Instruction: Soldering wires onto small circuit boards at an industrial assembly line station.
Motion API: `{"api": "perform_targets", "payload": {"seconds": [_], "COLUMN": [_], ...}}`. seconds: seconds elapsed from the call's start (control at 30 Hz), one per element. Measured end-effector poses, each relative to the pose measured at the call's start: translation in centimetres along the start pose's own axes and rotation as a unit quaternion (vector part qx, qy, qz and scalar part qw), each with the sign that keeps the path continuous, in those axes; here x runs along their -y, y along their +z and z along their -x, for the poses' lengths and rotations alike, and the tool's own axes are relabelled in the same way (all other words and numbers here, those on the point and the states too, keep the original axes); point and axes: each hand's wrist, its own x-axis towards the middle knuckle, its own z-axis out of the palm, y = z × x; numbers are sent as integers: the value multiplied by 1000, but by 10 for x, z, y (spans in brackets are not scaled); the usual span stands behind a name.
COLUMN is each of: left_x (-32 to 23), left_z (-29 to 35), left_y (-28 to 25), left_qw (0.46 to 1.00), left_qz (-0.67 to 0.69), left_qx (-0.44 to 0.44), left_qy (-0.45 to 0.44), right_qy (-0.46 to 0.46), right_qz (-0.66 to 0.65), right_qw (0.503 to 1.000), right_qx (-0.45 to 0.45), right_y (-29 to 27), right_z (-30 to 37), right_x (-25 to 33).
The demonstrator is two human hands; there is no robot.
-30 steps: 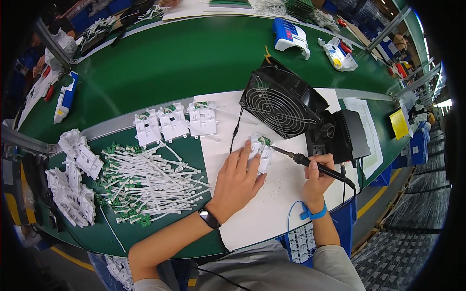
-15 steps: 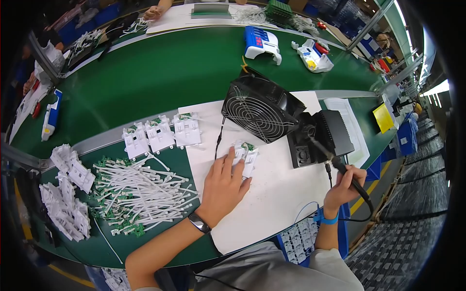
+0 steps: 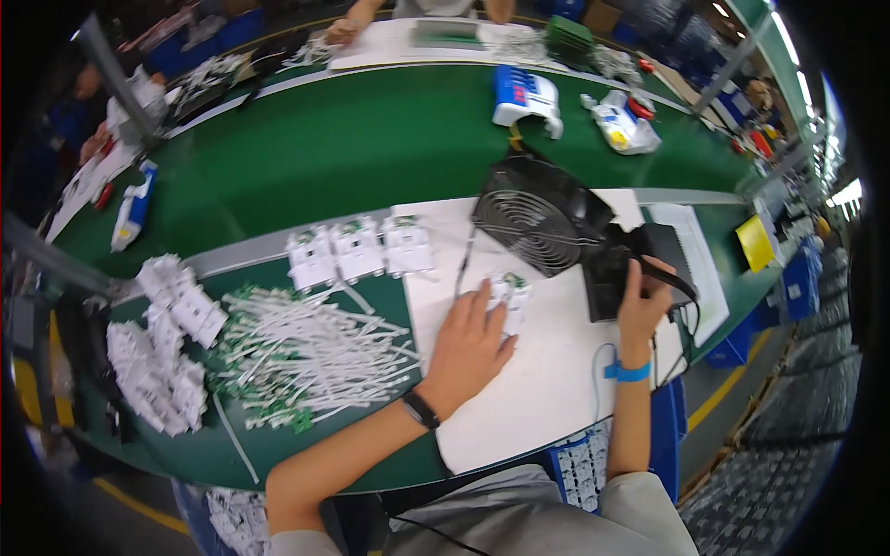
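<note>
Bottom edge: blue bin [image 3: 665, 435] beside the right forearm, with white parts in a tray next to it. Green workbench [image 3: 209, 454], mostly covered: white paper sheet [image 3: 547, 389] in the middle, heap of white flat cables with green circuit boards [image 3: 324, 352] left of it, pile of white plastic housings [image 3: 158, 371] further left. Behind the cables, row of three white housings [image 3: 359, 248] along a metal rail. Black axial fan [image 3: 528, 227] at the back of the sheet, black soldering station [image 3: 607, 287] just right of it. Beyond the rail, second green surface with blue-and-white casing [image 3: 527, 97]; co-worker's hand [image 3: 343, 32] at the far side. Wrapped stacks [image 3: 779, 445] on the floor, right.

Left hand [image 3: 473, 343]: palm down, fingers extended, tips on white housing [image 3: 513, 301] lying on the sheet in front of the fan; not clenched. Right hand [image 3: 646, 301]: raised at the station, wrist upright, fingers curled around black soldering iron handle [image 3: 663, 274]; blurred, tip can't be made out.
</note>
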Motion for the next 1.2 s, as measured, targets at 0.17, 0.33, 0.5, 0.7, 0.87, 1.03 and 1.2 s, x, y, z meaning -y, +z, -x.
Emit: {"api": "perform_targets", "payload": {"seconds": [0.17,0.33,0.5,0.7,0.87,1.03,1.2], "left_x": [-1,1,-21,3,131,189,188], "left_z": [0,-1,-4,-30,-7,30,31], "left_y": [5,2,-34,-174,-198,-145,-142], "left_qw": [999,997,996,980,916,911,918], "left_qz": [18,66,90,-21,-169,-243,-197], "left_qx": [-10,-16,-15,-121,-218,-151,-148], "left_qy": [24,23,-23,-156,-291,-297,-310], "right_qy": [24,131,171,156,191,183,189], "right_qz": [-90,-155,-178,-92,-86,-113,-90], "right_qw": [996,979,961,964,945,943,932], "right_qx": [-9,37,126,193,251,256,296], "right_y": [3,-2,-14,-63,-76,-71,-75], "right_z": [13,10,18,60,85,85,85], "right_x": [2,14,33,18,36,35,35]}}
